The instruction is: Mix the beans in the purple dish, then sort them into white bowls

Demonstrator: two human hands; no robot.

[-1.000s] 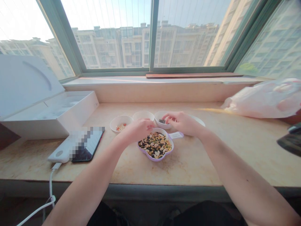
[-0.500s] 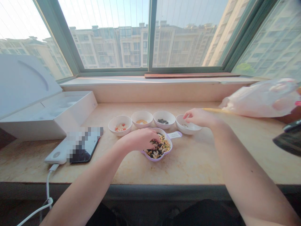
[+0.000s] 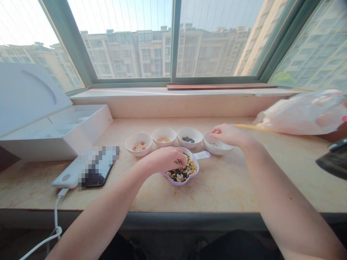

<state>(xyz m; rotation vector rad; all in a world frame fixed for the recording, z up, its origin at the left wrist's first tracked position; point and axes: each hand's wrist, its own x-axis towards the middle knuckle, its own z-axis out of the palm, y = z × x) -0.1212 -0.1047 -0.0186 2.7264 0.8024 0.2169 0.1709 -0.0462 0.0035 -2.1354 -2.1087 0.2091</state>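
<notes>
A purple-rimmed bowl (image 3: pixel 193 174) of mixed beans and seeds sits on the stone counter. My left hand (image 3: pixel 162 159) rests over its left side, fingers pinched down into the mix. Behind it stand a row of small white bowls: one with red and white pieces (image 3: pixel 138 143), one with yellow grains (image 3: pixel 163 136), one with black seeds (image 3: pixel 189 137), and a rightmost bowl (image 3: pixel 218 147) with a few bits. My right hand (image 3: pixel 230 134) hovers over that rightmost bowl, fingertips pinched together; what they hold is too small to name.
An open white box (image 3: pixel 62 130) stands at the left. A white power bank (image 3: pixel 71 174) with a cable and a phone (image 3: pixel 100 170) lie beside it. A pink-white plastic bag (image 3: pixel 303 112) lies at the right. The window sill runs behind.
My right hand moved from the black-seed bowl to the rightmost bowl. My left hand shifted down into the mixed bowl and stays pinched there.
</notes>
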